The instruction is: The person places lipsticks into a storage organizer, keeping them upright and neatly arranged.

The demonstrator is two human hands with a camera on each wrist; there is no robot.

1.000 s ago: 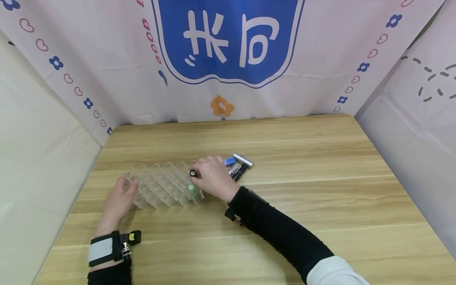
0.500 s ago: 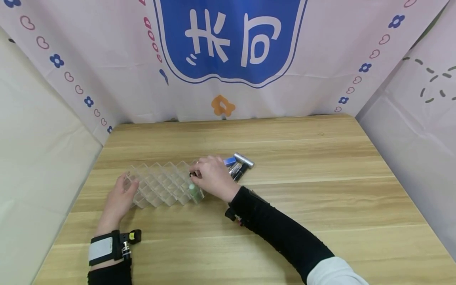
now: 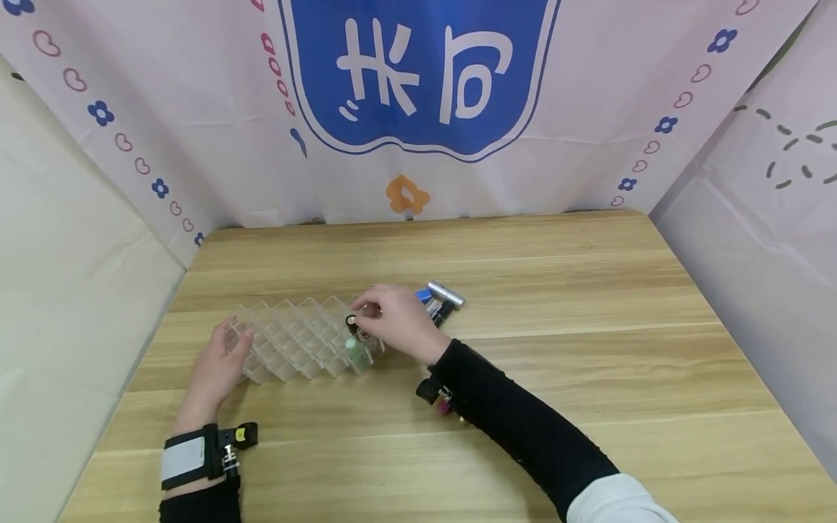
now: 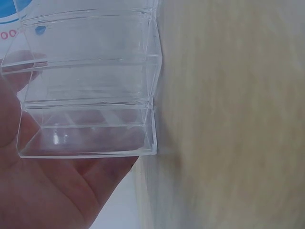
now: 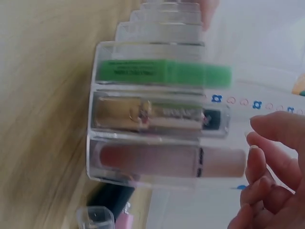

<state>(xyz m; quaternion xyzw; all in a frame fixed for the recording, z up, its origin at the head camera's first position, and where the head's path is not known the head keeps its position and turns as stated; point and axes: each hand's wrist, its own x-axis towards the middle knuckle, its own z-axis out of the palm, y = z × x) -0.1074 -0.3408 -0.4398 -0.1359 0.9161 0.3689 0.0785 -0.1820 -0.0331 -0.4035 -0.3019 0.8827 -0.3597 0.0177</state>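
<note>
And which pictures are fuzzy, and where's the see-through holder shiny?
Right wrist view: fuzzy, with the writing on the green tube too smeared to read; left wrist view: the table looks soft and streaky, and a small white glint shows low on the clear holder; head view: the sharpest, with the blue shield fairly crisp.

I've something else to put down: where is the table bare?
Bare table lies right of the loose tubes and the right sleeve, along the back between the clear organizer and the printed cloth, and in front of the organizer between the left wrist band and that sleeve. The organizer's right end is crowded by the right hand and tubes.
</note>
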